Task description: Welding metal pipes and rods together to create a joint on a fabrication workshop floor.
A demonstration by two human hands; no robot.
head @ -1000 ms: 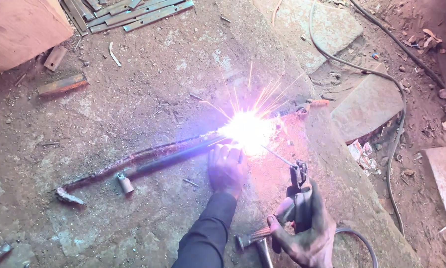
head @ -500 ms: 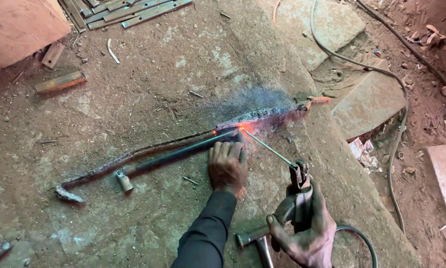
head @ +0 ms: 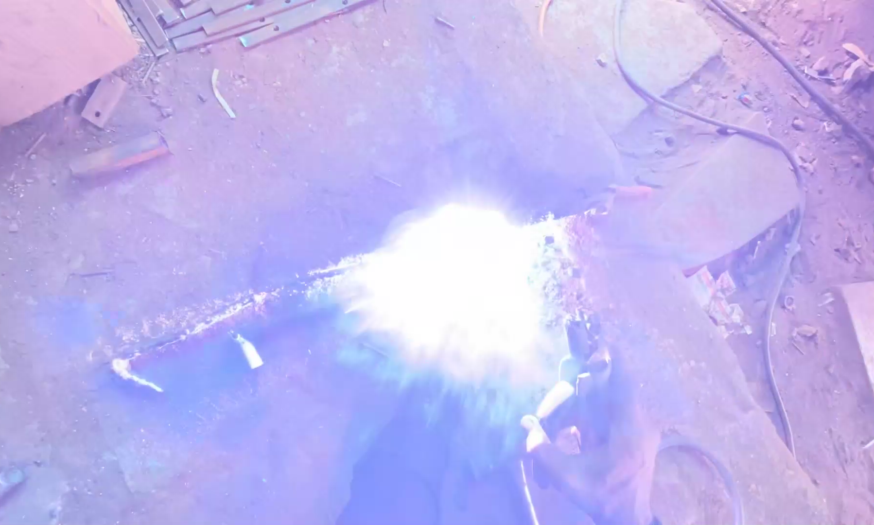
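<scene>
fingers: the fingers of the right hand [head: 578, 442] are wrapped tight round the dark handle of the welding holder [head: 581, 384]. the left hand is lost behind the white glare, so i cannot tell if its fingers are apart or together.
where the thing is: the long thin rusty metal bar [head: 213, 311] lies flat on the dirty concrete floor [head: 340, 126]. it runs from 8 o'clock up toward 2 o'clock, and its middle is hidden by the big bright spark [head: 456, 292] just past the holder.
how it will handle: the bar looks stiff and hard, and quite heavy for its width. it will likely be very hot near the spark, so the far end at 8 o'clock looks like the safe place to hold. the holder looks light and is best held by its handle, away from the tip.
cable: a black cable [head: 777, 282] bends along the floor at 3 o'clock.
scrap: flat grey metal strips [head: 233, 19] lie in a pile at 11 o'clock.
count: one bar, one holder, one spark, one hand i can see, one pile of strips. i see at least one cable.
</scene>
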